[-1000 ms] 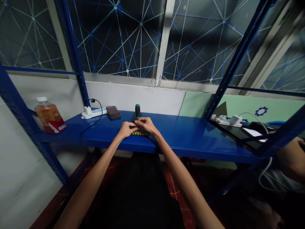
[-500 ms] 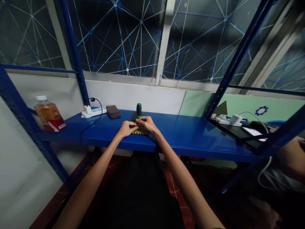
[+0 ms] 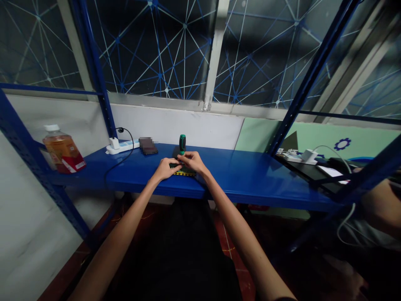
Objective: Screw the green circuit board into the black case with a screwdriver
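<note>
Bracing a small flat black case with a yellow-marked front edge (image 3: pixel 184 172) at the front middle of the blue metal shelf (image 3: pixel 250 175). Left hand (image 3: pixel 164 169) curled onto its left end, fingertips pressed down. Right hand (image 3: pixel 192 161) bent over its top, thumb and forefinger pinched shut on something too small to make out, just below the upright green-and-black screwdriver handle (image 3: pixel 182 143).

Probably picking out or seating a small part. Best done with a steady left-hand press to stop the case sliding, with the pinch drawn straight up rather than sideways, and with the wrist clear of the screwdriver, likely to topple at a nudge.

Close to the shelf's front lip, so let go of nothing small on the near side. Open blue surface to the right as far as the slanted blue post (image 3: pixel 300 83). To the left, a black cable (image 3: pixel 120 161), a dark phone (image 3: pixel 148 146) and a white power strip (image 3: pixel 122 146) near the back, with an orange-filled plastic bottle (image 3: pixel 62 150) at the far end. Another person's arm (image 3: pixel 382 209) low at far right, well apart.
</note>
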The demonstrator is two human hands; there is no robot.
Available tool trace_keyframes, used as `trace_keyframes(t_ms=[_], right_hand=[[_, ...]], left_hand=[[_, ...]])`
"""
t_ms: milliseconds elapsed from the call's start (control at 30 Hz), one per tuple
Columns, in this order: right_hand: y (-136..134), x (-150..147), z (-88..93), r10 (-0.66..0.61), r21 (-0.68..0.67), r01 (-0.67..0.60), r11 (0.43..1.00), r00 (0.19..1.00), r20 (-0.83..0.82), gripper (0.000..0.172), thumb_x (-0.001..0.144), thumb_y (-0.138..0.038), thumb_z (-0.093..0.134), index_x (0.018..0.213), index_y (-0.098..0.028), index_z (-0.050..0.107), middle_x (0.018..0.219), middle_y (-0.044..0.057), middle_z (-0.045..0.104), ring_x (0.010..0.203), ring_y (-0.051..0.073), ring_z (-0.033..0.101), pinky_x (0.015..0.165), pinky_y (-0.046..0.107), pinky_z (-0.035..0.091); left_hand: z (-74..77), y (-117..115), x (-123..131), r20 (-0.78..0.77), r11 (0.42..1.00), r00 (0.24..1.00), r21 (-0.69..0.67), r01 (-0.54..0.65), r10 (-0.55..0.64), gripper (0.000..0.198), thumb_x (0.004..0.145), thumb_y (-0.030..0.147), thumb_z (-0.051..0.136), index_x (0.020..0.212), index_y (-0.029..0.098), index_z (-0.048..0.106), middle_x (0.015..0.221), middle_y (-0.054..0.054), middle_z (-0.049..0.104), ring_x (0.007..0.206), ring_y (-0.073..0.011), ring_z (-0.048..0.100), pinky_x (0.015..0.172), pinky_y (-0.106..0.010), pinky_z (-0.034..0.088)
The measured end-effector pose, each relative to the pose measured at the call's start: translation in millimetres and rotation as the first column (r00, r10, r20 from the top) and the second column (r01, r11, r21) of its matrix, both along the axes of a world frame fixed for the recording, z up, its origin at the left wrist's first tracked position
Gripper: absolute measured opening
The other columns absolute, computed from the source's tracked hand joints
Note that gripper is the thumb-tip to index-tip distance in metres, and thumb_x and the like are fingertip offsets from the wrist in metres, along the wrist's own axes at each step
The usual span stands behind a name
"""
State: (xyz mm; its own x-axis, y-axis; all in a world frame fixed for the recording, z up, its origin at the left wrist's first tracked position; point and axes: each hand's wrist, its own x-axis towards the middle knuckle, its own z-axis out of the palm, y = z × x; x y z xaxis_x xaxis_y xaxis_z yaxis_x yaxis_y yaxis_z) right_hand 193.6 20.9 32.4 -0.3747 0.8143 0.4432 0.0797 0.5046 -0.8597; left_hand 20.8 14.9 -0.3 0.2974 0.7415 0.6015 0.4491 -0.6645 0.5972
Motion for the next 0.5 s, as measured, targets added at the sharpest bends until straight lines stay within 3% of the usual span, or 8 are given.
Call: trace_keyframes(t_ms=[200,500], right_hand=[[5.7,1.7,-3.5,-0.07,0.014,0.07,0.997,0.997,-0.009,0.041,0.071,-0.055,0.07,0.062,-0.016,0.063,0.048,-0.005,0.046,0.045,0.008,0.035,0.047,0.025,0.026],[5.1,2.6,-2.9,-0.078,-0.001,0.078,0.997,0.997,-0.003,0.041,0.07,-0.054,0.071,0.061,-0.015,0.065,0.048,-0.004,0.047,0.045,0.008,0.036,0.047,0.025,0.026]], left_hand=[[-0.1,1.4,0.0,0.004,1.0,1.0,-0.012,-0.006,0.006,0.024,0.078,0.04,0.07,0.083,0.019,0.08,0.093,-0.008,0.079,0.091,-0.0281,0.072,0.086,-0.035,0.052],[1.2,-2.4,1.2,-0.003,0.999,0.999,-0.013,-0.032,0.032,0.029,0.08,0.045,0.068,0.083,0.019,0.079,0.092,-0.007,0.079,0.088,-0.0274,0.072,0.087,-0.035,0.051]])
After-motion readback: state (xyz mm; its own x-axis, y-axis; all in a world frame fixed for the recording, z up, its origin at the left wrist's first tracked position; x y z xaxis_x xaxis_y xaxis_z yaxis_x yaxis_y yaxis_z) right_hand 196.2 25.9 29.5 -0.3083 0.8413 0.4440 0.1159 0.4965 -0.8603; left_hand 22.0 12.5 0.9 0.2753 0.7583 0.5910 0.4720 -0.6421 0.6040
